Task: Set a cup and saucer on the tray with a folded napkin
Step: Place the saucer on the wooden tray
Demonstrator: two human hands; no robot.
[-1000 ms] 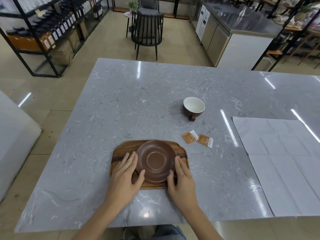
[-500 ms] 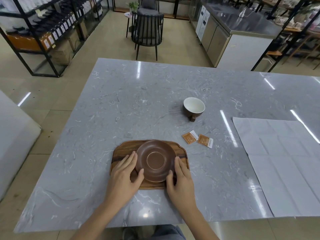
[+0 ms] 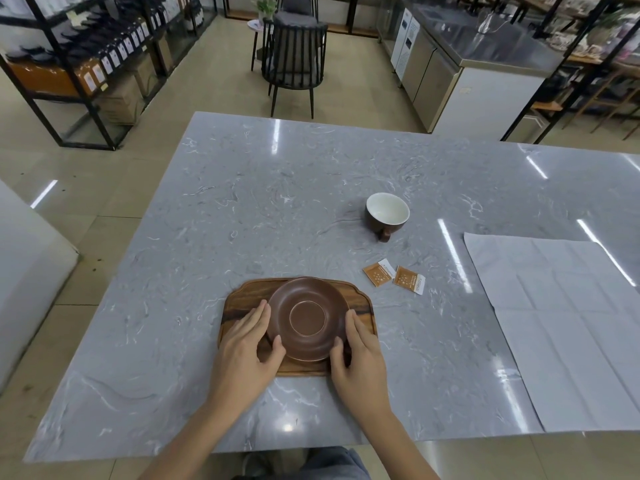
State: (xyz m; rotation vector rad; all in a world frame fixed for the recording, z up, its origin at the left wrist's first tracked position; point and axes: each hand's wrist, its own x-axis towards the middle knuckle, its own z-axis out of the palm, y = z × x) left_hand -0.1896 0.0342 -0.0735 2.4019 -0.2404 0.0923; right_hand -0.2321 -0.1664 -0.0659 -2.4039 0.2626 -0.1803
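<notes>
I saw saucer [image 3: 307, 319] on tray [image 3: 242, 299] | left hand [image 3: 244, 355], right hand [image 3: 360, 362] flanked it, fingers straight, thumbs touching rim | cup [image 3: 387, 212], napkin [image 3: 568, 323] off tray

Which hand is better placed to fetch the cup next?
Probably the right hand: the cup stands on the table beyond and right of the saucer, its own side; the left hand would cross over.

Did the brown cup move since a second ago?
No. The cup sits in the same spot beyond the two orange packets, right of the tray.
</notes>
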